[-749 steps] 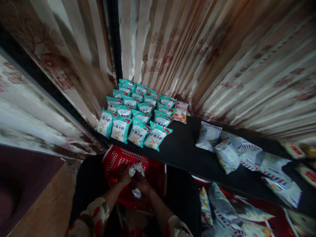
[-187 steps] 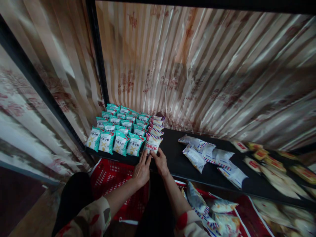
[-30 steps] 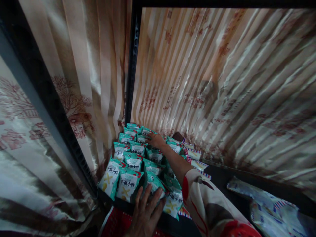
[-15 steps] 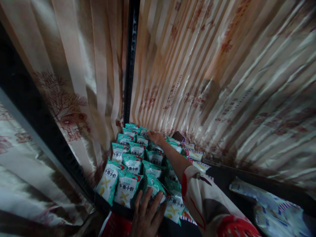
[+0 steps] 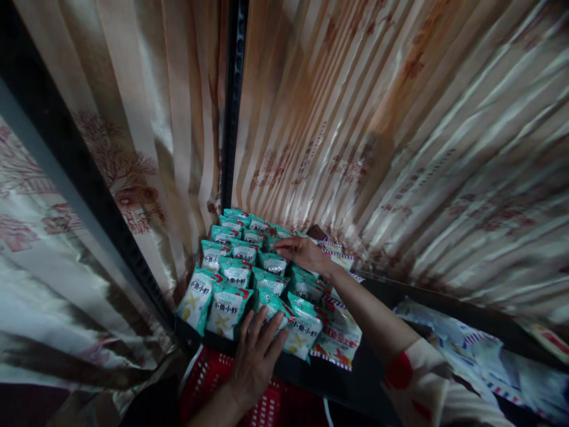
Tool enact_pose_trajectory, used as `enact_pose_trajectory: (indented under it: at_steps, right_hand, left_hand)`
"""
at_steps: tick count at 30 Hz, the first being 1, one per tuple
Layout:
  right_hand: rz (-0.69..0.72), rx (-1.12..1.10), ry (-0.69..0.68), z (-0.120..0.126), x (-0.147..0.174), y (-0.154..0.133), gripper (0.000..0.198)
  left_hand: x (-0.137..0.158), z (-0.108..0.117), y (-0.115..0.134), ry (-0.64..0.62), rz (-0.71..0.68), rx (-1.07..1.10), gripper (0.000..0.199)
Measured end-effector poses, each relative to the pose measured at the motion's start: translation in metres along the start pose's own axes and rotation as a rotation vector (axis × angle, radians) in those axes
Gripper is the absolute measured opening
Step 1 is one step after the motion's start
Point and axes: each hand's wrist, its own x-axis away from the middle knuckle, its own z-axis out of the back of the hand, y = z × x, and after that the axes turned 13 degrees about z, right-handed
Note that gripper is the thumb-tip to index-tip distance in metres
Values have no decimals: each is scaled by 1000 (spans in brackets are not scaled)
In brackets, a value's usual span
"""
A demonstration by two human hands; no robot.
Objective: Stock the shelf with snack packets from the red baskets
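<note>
Teal-and-white snack bags stand in close rows on a dark shelf, printed with black characters and yellow shapes. My left hand has its fingers spread over the front edge, the fingertips against a front-row bag. Farther in, my right hand reaches across from the right above the middle and back rows. Its fingers stretch left beside a teal bag, and nothing is visibly held. The right forearm passes over a white bag with a striped edge.
Below the shelf front is a red plastic basket. More striped-edge bags lie flat on the right of the shelf. Patterned curtains hang behind and at the left, with a black upright post in the corner.
My right hand has drawn back to the right from the rear rows. My left hand still rests at the front bags. The view has shifted, showing more of the red basket.
</note>
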Motion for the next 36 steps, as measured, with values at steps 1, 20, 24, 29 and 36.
enact_pose_trajectory:
  at_steps: [1,20,24,29,36]
  right_hand:
    - [34,-13,-37,1,9,-5,25]
    - [-43,489,-35,-11,27,-25,25]
    - [-48,551,-166,-11,20,-16,25]
    - [-33,556,-125,-20,13,-13,19]
    - [-210,565,65,-14,13,0,30]
  left_hand:
    - [0,0,0,-7,7,1,35]
    - [0,-6,2,19,35,-31,34]
    - [0,-5,2,33,42,-5,33]
    - [-2,-5,1,35,36,-25,32]
    - [-2,-7,2,36,39,5,34]
